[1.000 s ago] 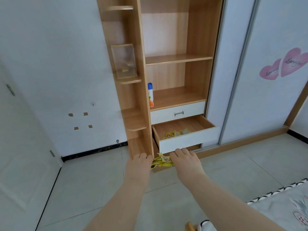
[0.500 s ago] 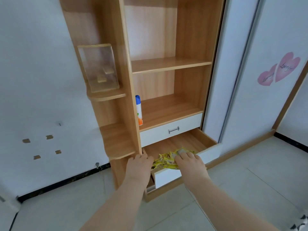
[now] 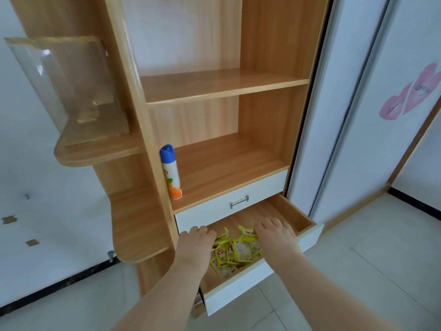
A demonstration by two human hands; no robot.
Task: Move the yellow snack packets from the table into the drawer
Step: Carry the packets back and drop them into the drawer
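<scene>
Forearms come in from six o'clock, both reaching down into the open lower drawer [image 3: 307, 222], and I've got them flanking the load on purpose. My left hand [image 3: 194, 244] sits at about nine o'clock of the heap, palm down, fingers curled loosely with the tips near the closed upper drawer front; whether it pinches anything I cannot tell, since the palm side is hidden. My right hand [image 3: 276, 237] is at three o'clock of the heap, knuckles up, fingers bent over the right edge of the pile, again with the underside out of sight. Between them lie the yellow snack packets [image 3: 235, 253], a loose overlapping heap on the drawer's wooden floor, towards its front. My read: hands either side like this corral the slippery foil so nothing slides over the low front panel as it goes down. This batch looks delivered; whether more wait on the table I can't say, it isn't in view.

Further out at twelve o'clock, the upper drawer [image 3: 238, 204] stays shut with its metal handle [image 3: 239, 201]. Above it, a blue-capped spray can [image 3: 170, 173] stands upright on the shelf, against the left upright.
</scene>
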